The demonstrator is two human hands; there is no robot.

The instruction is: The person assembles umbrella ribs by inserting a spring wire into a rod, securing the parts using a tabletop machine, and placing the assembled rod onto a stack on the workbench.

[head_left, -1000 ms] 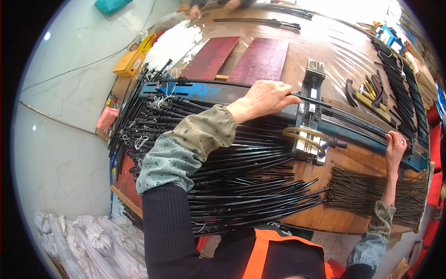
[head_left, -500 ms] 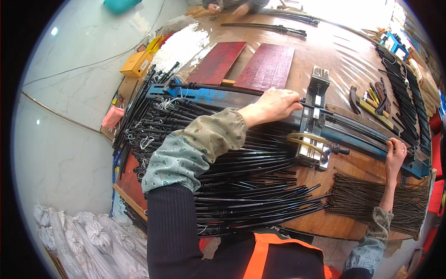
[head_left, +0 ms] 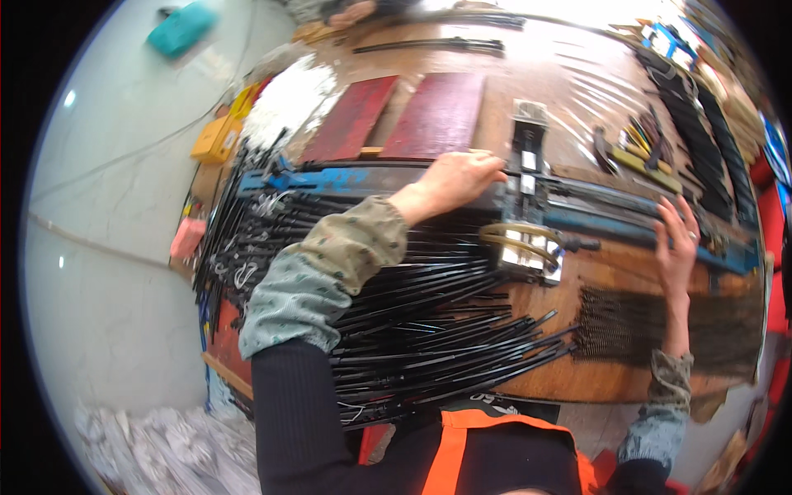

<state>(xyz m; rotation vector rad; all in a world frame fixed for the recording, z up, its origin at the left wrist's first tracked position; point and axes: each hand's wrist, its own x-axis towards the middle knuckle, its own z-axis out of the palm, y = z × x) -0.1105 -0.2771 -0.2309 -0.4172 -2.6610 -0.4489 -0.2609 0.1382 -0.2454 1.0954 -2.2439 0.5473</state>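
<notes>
My left hand (head_left: 459, 181) is closed over a long thin black rod (head_left: 371, 164) that lies along a blue metal bench rail (head_left: 330, 179). Its fingertips are right beside a metal clamping block (head_left: 529, 157), which has a curved tan hose (head_left: 518, 233) on its near side. Past the block, a dark rod with a coiled-looking surface (head_left: 594, 193) runs on to the right along the rail. My right hand (head_left: 678, 239) is at the rail's right part, fingers spread, with nothing visible held. The picture is somewhat blurred.
Many black rods (head_left: 421, 355) are heaped in front of the rail. A bundle of thin brown springs or rods (head_left: 627, 326) lies near right. Red boards (head_left: 437, 114), hand tools (head_left: 643, 153), a yellow box (head_left: 216, 139) and a white pile (head_left: 285, 103) stand beyond. Another person's hand (head_left: 353, 13) is at the far edge.
My right hand's fingers have spread from a pinch at the rod by the rail. My left hand stays by the clamping block. The whole view has shifted and blurred.
</notes>
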